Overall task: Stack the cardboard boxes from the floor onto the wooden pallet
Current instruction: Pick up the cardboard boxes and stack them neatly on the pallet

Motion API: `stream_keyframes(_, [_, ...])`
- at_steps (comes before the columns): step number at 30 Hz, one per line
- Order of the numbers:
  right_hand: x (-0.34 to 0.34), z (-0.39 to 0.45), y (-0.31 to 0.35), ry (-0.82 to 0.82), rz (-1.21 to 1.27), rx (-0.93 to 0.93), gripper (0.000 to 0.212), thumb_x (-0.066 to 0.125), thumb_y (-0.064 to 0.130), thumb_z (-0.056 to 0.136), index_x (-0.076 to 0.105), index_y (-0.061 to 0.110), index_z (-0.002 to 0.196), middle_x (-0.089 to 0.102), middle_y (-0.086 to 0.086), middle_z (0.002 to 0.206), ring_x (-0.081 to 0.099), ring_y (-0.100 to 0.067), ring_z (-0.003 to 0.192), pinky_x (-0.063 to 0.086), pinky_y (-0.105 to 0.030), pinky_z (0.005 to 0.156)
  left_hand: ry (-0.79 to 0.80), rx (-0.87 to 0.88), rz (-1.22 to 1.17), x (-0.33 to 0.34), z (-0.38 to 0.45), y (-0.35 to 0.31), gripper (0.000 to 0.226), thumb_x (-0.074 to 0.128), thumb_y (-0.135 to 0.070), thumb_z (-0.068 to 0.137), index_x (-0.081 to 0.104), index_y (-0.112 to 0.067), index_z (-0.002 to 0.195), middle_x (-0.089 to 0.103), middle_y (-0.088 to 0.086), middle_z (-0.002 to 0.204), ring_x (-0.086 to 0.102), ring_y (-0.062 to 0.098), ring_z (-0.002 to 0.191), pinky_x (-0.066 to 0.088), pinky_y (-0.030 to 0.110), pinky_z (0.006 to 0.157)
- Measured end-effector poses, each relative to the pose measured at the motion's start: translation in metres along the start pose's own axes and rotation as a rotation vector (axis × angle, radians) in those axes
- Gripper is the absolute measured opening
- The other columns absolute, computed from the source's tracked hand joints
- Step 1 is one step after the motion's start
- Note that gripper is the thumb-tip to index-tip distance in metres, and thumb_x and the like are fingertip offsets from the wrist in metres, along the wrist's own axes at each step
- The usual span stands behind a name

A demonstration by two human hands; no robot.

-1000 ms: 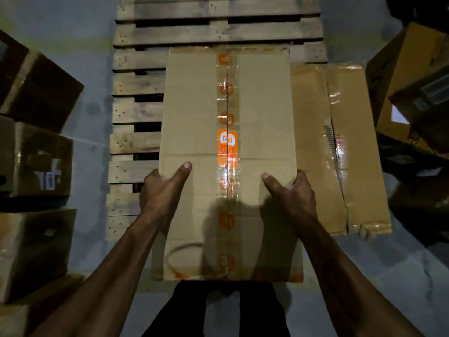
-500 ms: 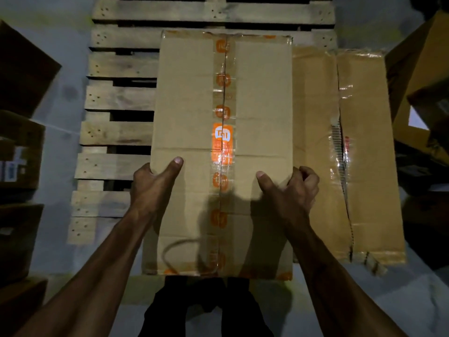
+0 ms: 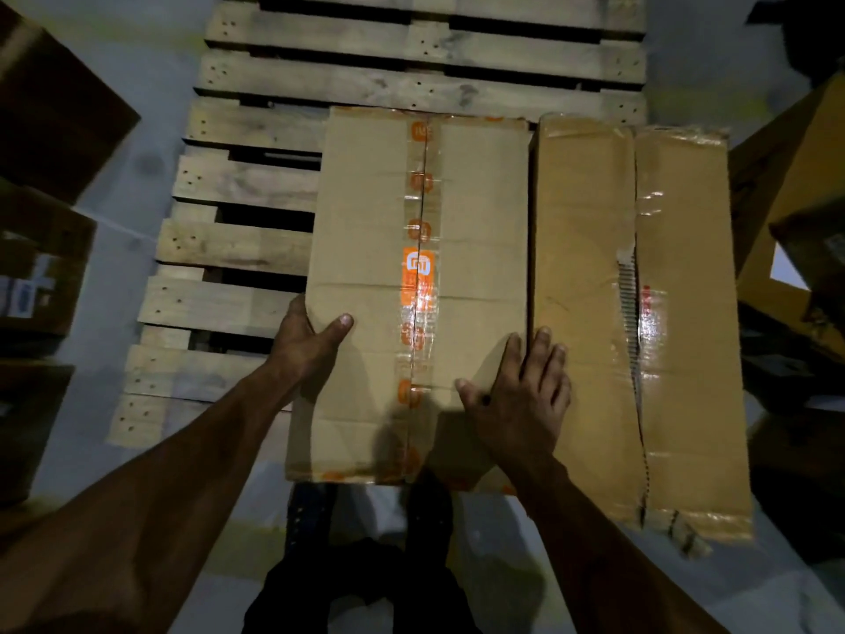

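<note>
Head view, pallet: the wooden pallet (image 3: 320, 84) lies flat on the grey floor (image 3: 137, 130), its slats running left to right, with dark gaps between them.
Head view, taped box: a long cardboard box (image 3: 475, 212) with orange-printed tape (image 3: 418, 286) down its middle seam lies flat on the pallet, its near end reaching past the pallet's near edge.
Head view, neighbour box: a second cardboard box (image 3: 686, 313) lies just to the right of the taped one, their long sides touching or nearly so; its clear tape is torn along the seam and its near corner is ragged.
Head view, left hand: the left hand (image 3: 311, 340) grips the taped box's left edge, thumb on the top face and the fingers wrapped over the side, out of sight.
Head view, right hand: the right hand (image 3: 521, 395) lies flat across the line where the two boxes meet, fingers (image 3: 542, 345) straight and loosely spread, thumb out to the left on the taped box; it holds nothing.
Head view, floor boxes on the left: dark cardboard boxes (image 3: 41, 267) stand on the floor left of the pallet, blurred.
Head view, floor boxes on the right: more cardboard boxes (image 3: 795, 185) crowd the right edge, one showing a white label.
Head view, person: dark trousers (image 3: 366, 565) show at the bottom between the forearms.
</note>
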State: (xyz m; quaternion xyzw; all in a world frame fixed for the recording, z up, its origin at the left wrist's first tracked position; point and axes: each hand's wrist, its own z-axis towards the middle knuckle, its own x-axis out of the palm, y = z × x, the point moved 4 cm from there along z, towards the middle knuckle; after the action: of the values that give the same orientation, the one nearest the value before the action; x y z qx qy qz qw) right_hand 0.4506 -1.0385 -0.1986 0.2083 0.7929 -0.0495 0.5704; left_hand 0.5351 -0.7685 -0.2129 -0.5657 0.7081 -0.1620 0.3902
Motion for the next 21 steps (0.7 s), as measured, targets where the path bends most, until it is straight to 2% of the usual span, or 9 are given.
stream_keyframes(2, [-0.001, -0.001, -0.003, -0.011, -0.04, -0.019, 0.1, 0.047, 0.075, 0.081, 0.024, 0.014, 0.157, 0.003, -0.016, 0.165, 0.006, -0.038, 0.151, 0.014, -0.054, 0.117, -0.003, -0.027, -0.067, 0.006, 0.001, 0.002, 0.069, 0.075, -0.014, 0.089, 0.037, -0.009, 0.146, 0.057, 0.008, 0.131, 0.057, 0.024, 0.115, 0.05, 0.036, 0.087])
stream_keyframes(4, [-0.001, 0.0, -0.005, 0.015, -0.078, -0.041, 0.102, 0.038, 0.078, 0.079, 0.02, 0.014, 0.158, 0.0, -0.015, 0.166, 0.002, -0.037, 0.152, 0.01, -0.054, 0.118, -0.017, -0.07, -0.142, 0.013, 0.004, 0.004, 0.069, 0.079, -0.012, 0.085, 0.042, -0.007, 0.143, 0.061, 0.014, 0.131, 0.061, 0.028, 0.114, 0.053, 0.032, 0.078])
stream_keyframes(6, [0.0, 0.002, -0.006, 0.03, -0.083, -0.074, 0.103, 0.039, 0.079, 0.081, 0.016, 0.015, 0.158, -0.005, -0.013, 0.166, -0.003, -0.035, 0.152, 0.005, -0.054, 0.118, -0.036, -0.12, -0.221, 0.019, 0.007, 0.009, 0.068, 0.08, -0.012, 0.084, 0.044, -0.009, 0.141, 0.061, 0.015, 0.13, 0.061, 0.032, 0.114, 0.055, 0.034, 0.076])
stream_keyframes(7, [0.001, 0.002, -0.006, 0.038, -0.083, -0.087, 0.104, 0.042, 0.079, 0.082, 0.014, 0.015, 0.159, -0.007, -0.011, 0.166, -0.005, -0.034, 0.152, 0.002, -0.053, 0.119, -0.067, -0.14, -0.234, 0.019, 0.008, 0.011, 0.071, 0.083, -0.019, 0.08, 0.044, -0.013, 0.139, 0.06, 0.013, 0.13, 0.06, 0.032, 0.115, 0.057, 0.04, 0.081])
stream_keyframes(9, [0.003, 0.001, -0.003, 0.038, -0.087, -0.105, 0.106, 0.041, 0.08, 0.081, 0.014, 0.013, 0.158, -0.004, -0.01, 0.166, -0.004, -0.033, 0.152, 0.002, -0.054, 0.118, -0.138, -0.124, -0.175, 0.016, 0.01, 0.017, 0.087, 0.086, -0.048, 0.06, 0.042, -0.028, 0.132, 0.058, 0.008, 0.129, 0.058, 0.034, 0.117, 0.054, 0.053, 0.095])
stream_keyframes(12, [0.006, -0.003, 0.0, 0.027, -0.091, -0.114, 0.107, 0.035, 0.081, 0.078, 0.019, 0.012, 0.157, 0.004, -0.01, 0.166, -0.002, -0.032, 0.152, 0.002, -0.054, 0.118, -0.172, -0.057, -0.015, 0.01, 0.017, 0.031, 0.088, 0.072, -0.071, 0.046, 0.045, -0.037, 0.123, 0.059, 0.004, 0.128, 0.056, 0.034, 0.12, 0.046, 0.06, 0.101])
stream_keyframes(15, [0.006, -0.004, 0.002, 0.064, -0.089, -0.119, 0.106, 0.033, 0.082, 0.081, 0.011, 0.012, 0.158, -0.004, -0.009, 0.166, -0.01, -0.029, 0.152, -0.005, -0.052, 0.117, -0.196, -0.015, 0.105, 0.006, 0.004, 0.017, 0.086, 0.065, -0.073, 0.053, 0.048, -0.03, 0.126, 0.057, 0.006, 0.132, 0.051, 0.036, 0.125, 0.04, 0.062, 0.105])
stream_keyframes(18, [0.006, -0.006, 0.004, 0.099, -0.095, -0.126, 0.107, 0.038, 0.08, 0.084, 0.004, 0.011, 0.158, -0.008, -0.011, 0.166, -0.013, -0.028, 0.151, -0.007, -0.051, 0.118, -0.188, -0.018, 0.112, 0.008, 0.002, 0.015, 0.072, 0.074, -0.055, 0.077, 0.047, -0.022, 0.135, 0.054, 0.009, 0.136, 0.046, 0.037, 0.128, 0.035, 0.058, 0.109])
stream_keyframes(21, [0.003, -0.016, 0.012, 0.058, -0.07, -0.124, 0.106, 0.044, 0.078, 0.082, 0.015, 0.009, 0.157, 0.003, -0.015, 0.166, 0.002, -0.031, 0.152, 0.005, -0.051, 0.119, -0.149, -0.033, 0.045, 0.002, 0.013, 0.023, 0.075, 0.072, -0.071, 0.059, 0.044, -0.042, 0.122, 0.055, 0.003, 0.133, 0.05, 0.035, 0.126, 0.041, 0.061, 0.104])
